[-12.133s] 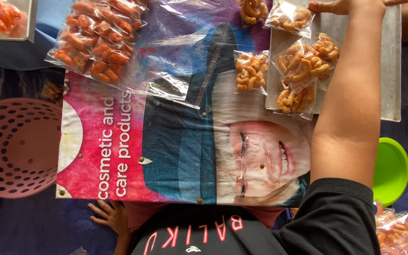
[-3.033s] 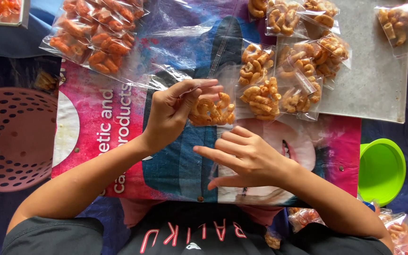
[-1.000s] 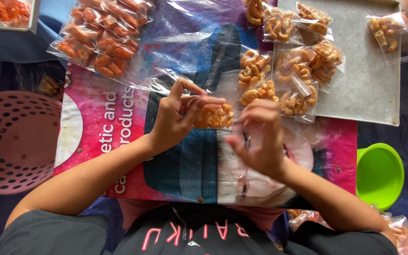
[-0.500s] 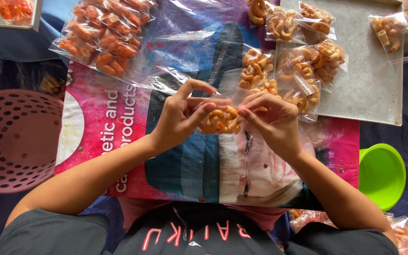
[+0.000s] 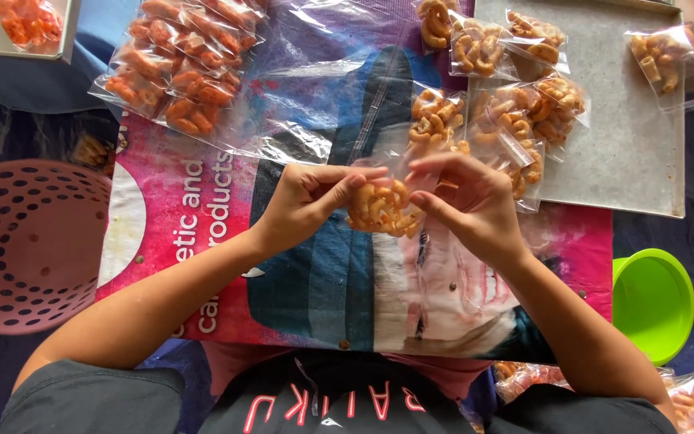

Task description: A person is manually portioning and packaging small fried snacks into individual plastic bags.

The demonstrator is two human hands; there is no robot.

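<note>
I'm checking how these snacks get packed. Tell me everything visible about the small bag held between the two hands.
The small bag is clear, thin plastic, filled with curled orange-yellow snack pieces bunched at its lower end. It is held above the printed banner, near the middle of the view. The left hand pinches its top from the left and the right hand from the right. Whether it is sealed cannot be told.

Clear snack packets (image 5: 516, 112) on grey tray (image 5: 644, 161), pink-blue printed banner (image 5: 202, 233) beneath

Orange-yellow curled snacks (image 5: 379, 207), green bowl (image 5: 654, 304), pink perforated basket (image 5: 30, 245)
</note>
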